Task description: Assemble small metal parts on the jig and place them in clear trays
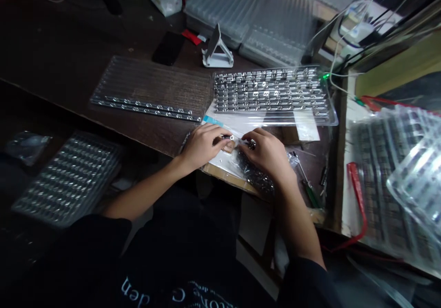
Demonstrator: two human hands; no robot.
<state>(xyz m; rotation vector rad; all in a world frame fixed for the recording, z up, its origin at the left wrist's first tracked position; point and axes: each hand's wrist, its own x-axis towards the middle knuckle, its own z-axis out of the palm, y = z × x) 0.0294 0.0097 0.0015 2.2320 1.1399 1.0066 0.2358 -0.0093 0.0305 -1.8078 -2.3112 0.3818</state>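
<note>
My left hand (204, 146) pinches a small shiny metal part (231, 137) over a white work surface at the table's front edge. Close to its right, my right hand (264, 151) has its fingers closed on something small and dark that I cannot make out. Between the hands lies a small brown block (228, 147). A pile of small dark parts (258, 179) in clear plastic sits under my right hand. Behind the hands, a clear tray (268, 92) holds rows of shiny metal parts. Another clear tray (151, 87), at the left, has such parts along its front rows.
A white stand (217, 60), a black phone (168, 48) and stacked clear trays (248, 14) are at the back. A green-handled screwdriver (312, 193) lies right of my right hand. Filled trays (69, 179) stand lower left; more trays (386, 161) lean at the right.
</note>
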